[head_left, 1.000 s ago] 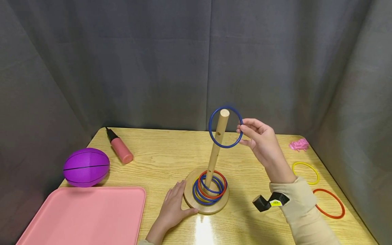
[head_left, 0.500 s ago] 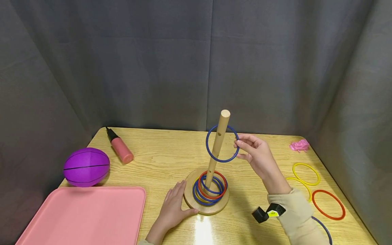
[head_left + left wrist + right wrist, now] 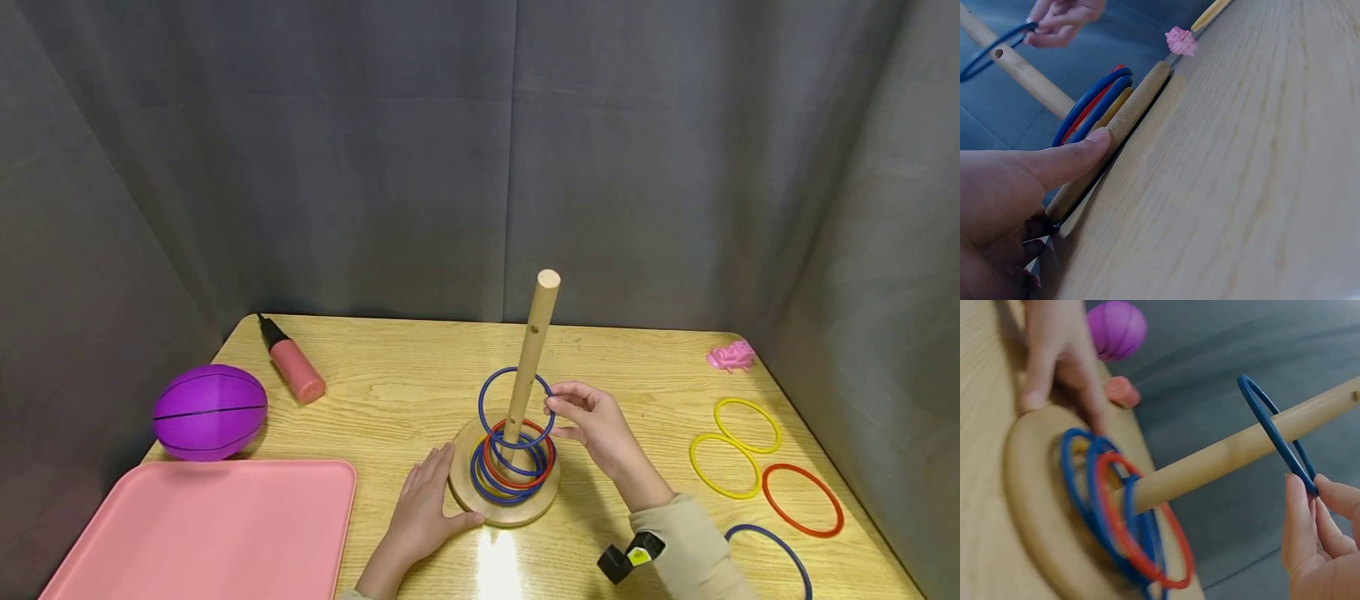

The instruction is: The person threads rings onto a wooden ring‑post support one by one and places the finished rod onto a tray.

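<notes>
A wooden post (image 3: 528, 358) stands upright on a round wooden base (image 3: 517, 515). My right hand (image 3: 596, 421) pinches a blue ring (image 3: 481, 404) between thumb and fingers. The post passes through this ring, which sits tilted around its lower part, above the rings at the bottom. Down on the base lie several blue rings, a red ring (image 3: 1129, 534) and a yellowish ring (image 3: 1113, 111), stacked around the post. My left hand (image 3: 427, 508) rests against the left edge of the base, its fingers fairly straight and its thumb (image 3: 1094, 145) along the rim.
Two yellow rings (image 3: 692, 467), a red ring (image 3: 842, 512) and a blue ring (image 3: 787, 550) lie at the right, with a pink toy (image 3: 731, 356) behind them. At the left are a pink tray (image 3: 348, 500), a purple ball (image 3: 210, 412) and a red-and-black hand pump (image 3: 296, 367). Grey curtains (image 3: 375, 167) surround the table.
My right hand has brought the blue ring down around the post, from its top to its lower part. My left hand stays at the base.
</notes>
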Motion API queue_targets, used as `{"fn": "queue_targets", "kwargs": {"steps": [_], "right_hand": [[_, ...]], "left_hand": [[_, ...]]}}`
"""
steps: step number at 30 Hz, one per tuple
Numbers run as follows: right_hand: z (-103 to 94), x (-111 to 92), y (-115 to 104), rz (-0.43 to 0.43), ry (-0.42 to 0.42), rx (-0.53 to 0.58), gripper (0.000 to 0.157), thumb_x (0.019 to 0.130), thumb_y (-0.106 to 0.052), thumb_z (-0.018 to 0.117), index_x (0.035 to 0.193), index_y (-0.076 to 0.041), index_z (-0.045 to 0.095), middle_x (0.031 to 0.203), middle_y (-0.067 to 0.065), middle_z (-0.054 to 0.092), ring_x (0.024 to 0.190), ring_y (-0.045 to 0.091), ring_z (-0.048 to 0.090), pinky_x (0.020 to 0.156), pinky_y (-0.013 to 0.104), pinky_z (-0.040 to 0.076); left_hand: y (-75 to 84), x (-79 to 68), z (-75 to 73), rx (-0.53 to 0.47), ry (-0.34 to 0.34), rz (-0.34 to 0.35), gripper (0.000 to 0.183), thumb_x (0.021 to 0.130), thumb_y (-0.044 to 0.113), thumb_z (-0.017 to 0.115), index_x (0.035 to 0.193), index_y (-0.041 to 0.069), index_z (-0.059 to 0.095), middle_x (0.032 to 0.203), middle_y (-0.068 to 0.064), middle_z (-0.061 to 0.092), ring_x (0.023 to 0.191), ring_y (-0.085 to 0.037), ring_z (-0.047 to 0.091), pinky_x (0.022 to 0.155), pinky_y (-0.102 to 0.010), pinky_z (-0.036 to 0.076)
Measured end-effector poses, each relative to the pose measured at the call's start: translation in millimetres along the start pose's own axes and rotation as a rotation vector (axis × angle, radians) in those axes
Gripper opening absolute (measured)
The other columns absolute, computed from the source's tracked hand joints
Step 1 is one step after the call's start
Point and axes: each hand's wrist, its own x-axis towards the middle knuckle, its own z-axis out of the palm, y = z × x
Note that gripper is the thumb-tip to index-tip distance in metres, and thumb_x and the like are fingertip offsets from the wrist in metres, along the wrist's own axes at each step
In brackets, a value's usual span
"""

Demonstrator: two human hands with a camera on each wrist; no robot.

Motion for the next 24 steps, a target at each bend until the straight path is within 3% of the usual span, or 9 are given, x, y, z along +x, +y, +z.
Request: {"fn": "queue_targets", "kwargs": {"steps": [5,11,19,24], "right_hand": [[-0.1,0,22,0.026,-0.012,-0.024,0.011,0.094,-0.003,0.058,0.105,-0.002,0.062,0.086,-0.007,0.064,0.085,0.006,0.063,0.069,0.022,0.06],[-1.0,0,38,0.074,-0.012,-0.066,0.033,0.095,-0.004,0.058,0.119,0.017,0.05,0.089,-0.004,0.063,0.086,0.008,0.064,0.069,0.02,0.06],[-4.5,2,53,0.099,-0.022,-0.09,0.035,0.093,-0.001,0.057,0.12,0.021,0.048,0.084,-0.005,0.063,0.074,0.003,0.063,0.064,0.016,0.058],[-8.2,5,61,0.119,0.032,-0.132,0.034,0.093,0.0,0.058,0.119,0.019,0.051,0.081,-0.007,0.064,0.069,0.002,0.061,0.059,0.015,0.056]], "left_hand": [[-0.1,-0.2,0.1,-0.002,0.0,-0.002,0.106,0.072,0.046,0.081,0.151,0.0,0.028,0.156,-0.02,0.031,0.147,-0.039,0.024,0.121,-0.058,0.015],[0.7,-0.3,-0.3,0.0,0.001,-0.005,0.105,0.072,0.045,0.081,0.151,0.0,0.028,0.156,-0.021,0.031,0.146,-0.039,0.025,0.121,-0.058,0.016],[0.3,-0.6,-0.3,-0.009,-0.001,-0.004,0.106,0.072,0.046,0.08,0.151,0.0,0.027,0.157,-0.02,0.03,0.147,-0.039,0.024,0.121,-0.058,0.015],[-0.3,-0.4,-0.1,-0.005,0.001,0.0,0.106,0.072,0.046,0.08,0.151,0.0,0.027,0.156,-0.02,0.03,0.147,-0.039,0.024,0.121,-0.058,0.015]]}}
